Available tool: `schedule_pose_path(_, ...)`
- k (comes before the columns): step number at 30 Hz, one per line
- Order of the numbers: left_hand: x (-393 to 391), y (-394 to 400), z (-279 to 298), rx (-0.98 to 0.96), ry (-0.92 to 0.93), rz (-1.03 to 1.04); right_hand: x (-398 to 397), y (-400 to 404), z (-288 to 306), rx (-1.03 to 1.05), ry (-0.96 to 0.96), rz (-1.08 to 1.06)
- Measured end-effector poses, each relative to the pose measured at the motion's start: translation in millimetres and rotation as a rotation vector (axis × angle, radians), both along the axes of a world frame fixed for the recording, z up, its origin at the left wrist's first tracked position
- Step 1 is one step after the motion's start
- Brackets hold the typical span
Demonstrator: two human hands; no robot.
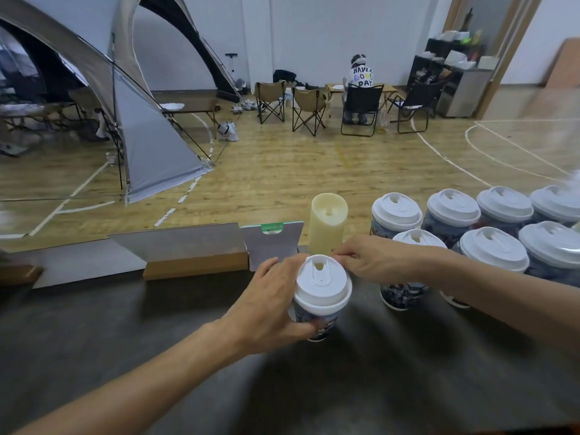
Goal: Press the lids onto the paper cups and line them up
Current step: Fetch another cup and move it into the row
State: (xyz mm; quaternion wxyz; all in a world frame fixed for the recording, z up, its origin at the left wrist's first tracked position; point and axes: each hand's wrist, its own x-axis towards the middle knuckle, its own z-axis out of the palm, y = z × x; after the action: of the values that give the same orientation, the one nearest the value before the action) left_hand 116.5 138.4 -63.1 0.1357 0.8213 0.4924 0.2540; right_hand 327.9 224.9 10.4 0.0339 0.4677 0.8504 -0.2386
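Gym floor with a tent and camp chairs behind; on the dark tabletop (125, 340), one more lidded cup is being finished.

Nearest the wearer stands a paper cup (317, 324) with its white sip lid (323, 284) on top, well left of the lidded cups already lined up (470, 227) in two rows. The left hand (270, 306) wraps the cup's side, fingers curled round the wall below the lid. The right hand (373, 259) sits at the lid's far rim, fingertips pinched there; whether they grip the rim or only press it, I cannot tell. Risks, as I judge them: squeezing the thin wall could buckle it and pop the lid's edge loose; pressing on one side only could leave the lid tilted; and the right forearm (470, 277), reaching across the front row, could knock a finished cup. The tall cream pillar candle (328, 224) just behind could also be bumped.
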Motion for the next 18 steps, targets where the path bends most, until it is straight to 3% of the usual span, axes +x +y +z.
schedule_pose_path(6,1,-4,0,-0.004,0.026,0.004,1,-10,-5,0.043,0.134,-0.01)
schedule_pose_path(13,-2,-7,0,-0.047,0.001,-0.018,24,-34,-5,-0.17,0.212,0.064)
schedule_pose_path(18,-1,-5,-3,-0.061,-0.007,-0.028,29,-36,-4,-0.17,0.199,0.089)
